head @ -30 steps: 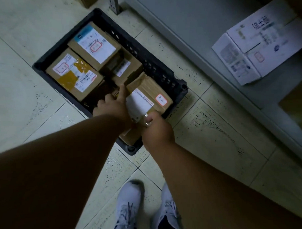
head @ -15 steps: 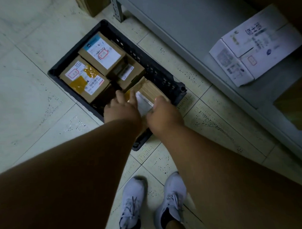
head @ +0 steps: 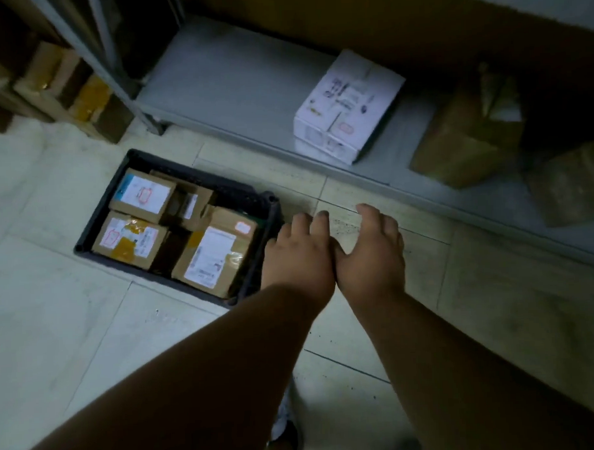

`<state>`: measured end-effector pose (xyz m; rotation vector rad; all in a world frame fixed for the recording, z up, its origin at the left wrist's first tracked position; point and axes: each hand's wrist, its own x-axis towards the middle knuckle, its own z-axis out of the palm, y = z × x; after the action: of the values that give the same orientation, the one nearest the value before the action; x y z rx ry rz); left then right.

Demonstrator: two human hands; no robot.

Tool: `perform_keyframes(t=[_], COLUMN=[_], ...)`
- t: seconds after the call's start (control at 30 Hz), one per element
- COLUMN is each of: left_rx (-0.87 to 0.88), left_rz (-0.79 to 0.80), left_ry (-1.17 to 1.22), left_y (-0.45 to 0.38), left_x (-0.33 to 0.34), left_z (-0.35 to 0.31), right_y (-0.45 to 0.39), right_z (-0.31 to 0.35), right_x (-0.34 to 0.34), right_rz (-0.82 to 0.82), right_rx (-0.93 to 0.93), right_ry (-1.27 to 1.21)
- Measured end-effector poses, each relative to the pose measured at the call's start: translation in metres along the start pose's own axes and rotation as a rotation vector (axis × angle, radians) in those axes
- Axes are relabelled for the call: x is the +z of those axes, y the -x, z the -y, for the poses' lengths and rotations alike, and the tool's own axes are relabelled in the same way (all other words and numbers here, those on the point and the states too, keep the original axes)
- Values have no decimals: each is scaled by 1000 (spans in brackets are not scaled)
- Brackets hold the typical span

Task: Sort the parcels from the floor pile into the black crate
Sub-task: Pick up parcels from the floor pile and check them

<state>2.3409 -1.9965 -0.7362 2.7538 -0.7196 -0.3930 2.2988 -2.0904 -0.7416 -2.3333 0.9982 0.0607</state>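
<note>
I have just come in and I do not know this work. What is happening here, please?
A person is packing cardboard parcels into a black crate on the tiled floor. Both hands are empty and open: the left hand is over the crate's right edge, the right hand beside it over the floor. Four parcels lie in the crate, the nearest being the large parcel. A white box sits on the grey shelf behind.

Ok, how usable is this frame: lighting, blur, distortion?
Head view: dim overall, the shelf recess at upper right nearly black; labels on the parcels in the black crate are smeared and unreadable; the left hand and right hand are soft-edged; wide-angle bending shows along the shelf edge.
</note>
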Motion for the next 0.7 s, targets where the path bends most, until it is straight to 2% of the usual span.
perform_keyframes(t=[0.23,0.4,0.53,0.7], left_rx=[110,75,131,159], left_rz=[210,403,471,593], left_ry=[-3,108,186,209], left_y=[39,85,117,146], left_x=[99,204,299,403], left_z=[-126,-216,-264,-291], right_y=[35,72,106,134], right_z=[-173,-327,-446,-547], right_x=[-40,-53,-25,24], right_rz=[-168,-233,-234,-245], right_rx=[255,420,516,652], right_ry=[-111,-114,-94,-93])
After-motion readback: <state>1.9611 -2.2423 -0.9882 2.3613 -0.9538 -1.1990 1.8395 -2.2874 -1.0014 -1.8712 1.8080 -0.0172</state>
